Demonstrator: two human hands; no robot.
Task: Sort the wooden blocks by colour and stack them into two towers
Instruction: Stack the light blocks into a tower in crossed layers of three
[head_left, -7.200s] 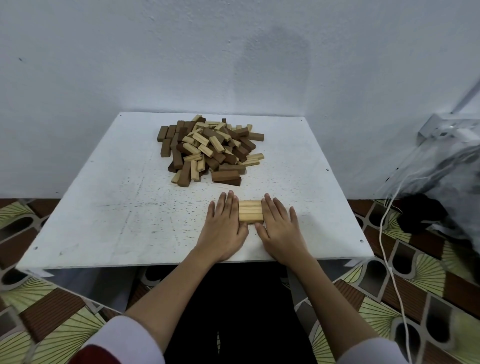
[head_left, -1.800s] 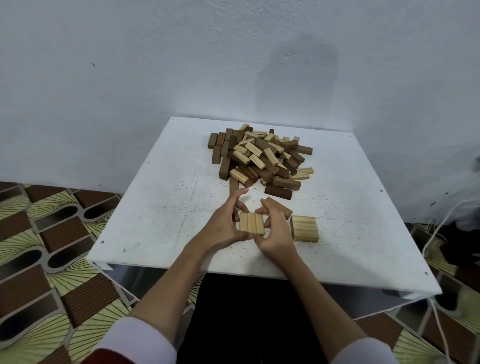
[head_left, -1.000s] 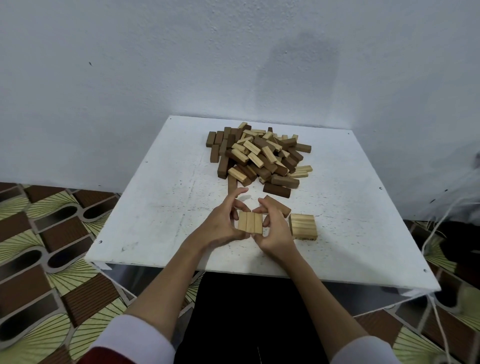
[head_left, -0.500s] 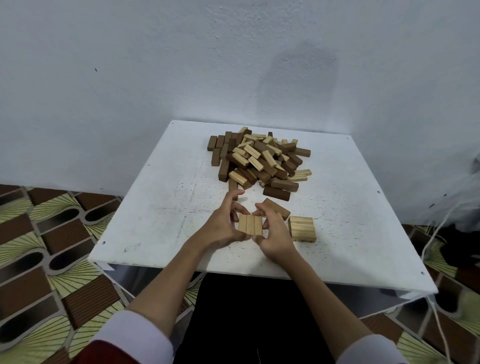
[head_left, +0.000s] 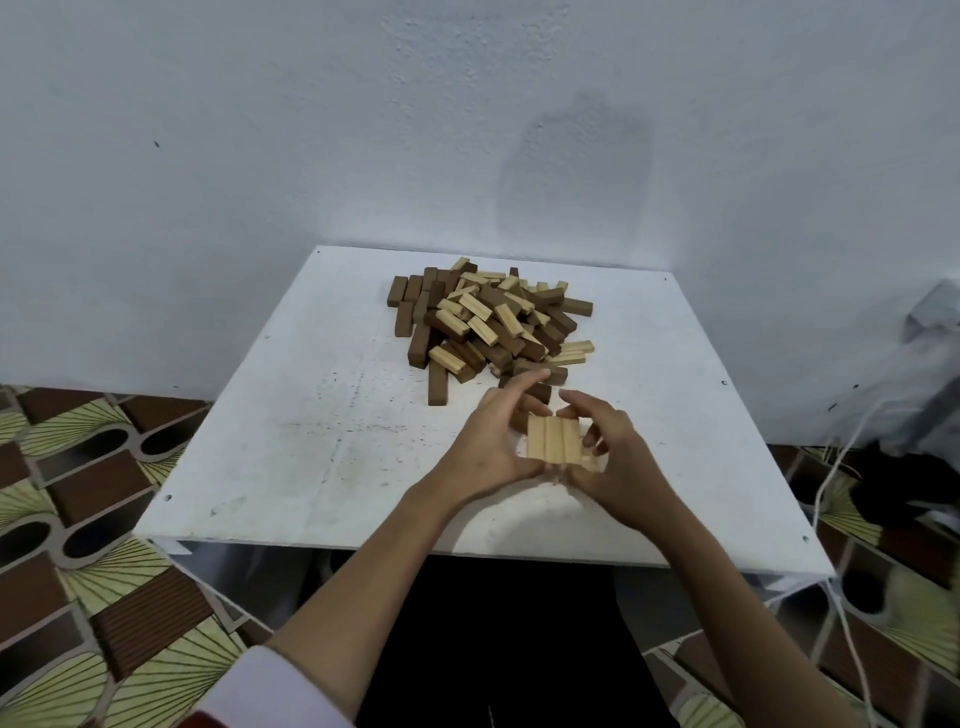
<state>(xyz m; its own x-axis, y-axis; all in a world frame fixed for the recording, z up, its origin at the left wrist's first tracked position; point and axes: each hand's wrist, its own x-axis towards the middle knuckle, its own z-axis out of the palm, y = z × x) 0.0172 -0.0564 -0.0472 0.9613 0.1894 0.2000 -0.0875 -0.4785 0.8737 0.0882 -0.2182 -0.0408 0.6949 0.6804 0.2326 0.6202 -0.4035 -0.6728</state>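
Head view. A row of three light blocks (head_left: 553, 439), laid side by side, is held between the two hands over the near half of the white table (head_left: 322, 441). The left hand (head_left: 488, 447) grips the row's left flank with curled fingers and thumb, its index finger extended forward past the row's far edge. The right hand (head_left: 618, 467) grips the right flank, thumb at the near corner and fingers curled round the far side. Just under the right fingers a further light layer (head_left: 589, 464) shows in part; whether the held row touches it cannot be determined.

The mixed pile (head_left: 493, 327) of dark and light blocks lies beyond the fingertips, near the far edge. One dark block (head_left: 437, 384) lies apart, left of the left fingers.

Handling assessment: the blocks appear rigid, light and smooth-sided. The three are joined only by side pressure, so the middle one can drop out if the squeeze relaxes. Grip the two outer long faces, press inward evenly, and keep the row level. Release only once the row is seated across the layer beneath.
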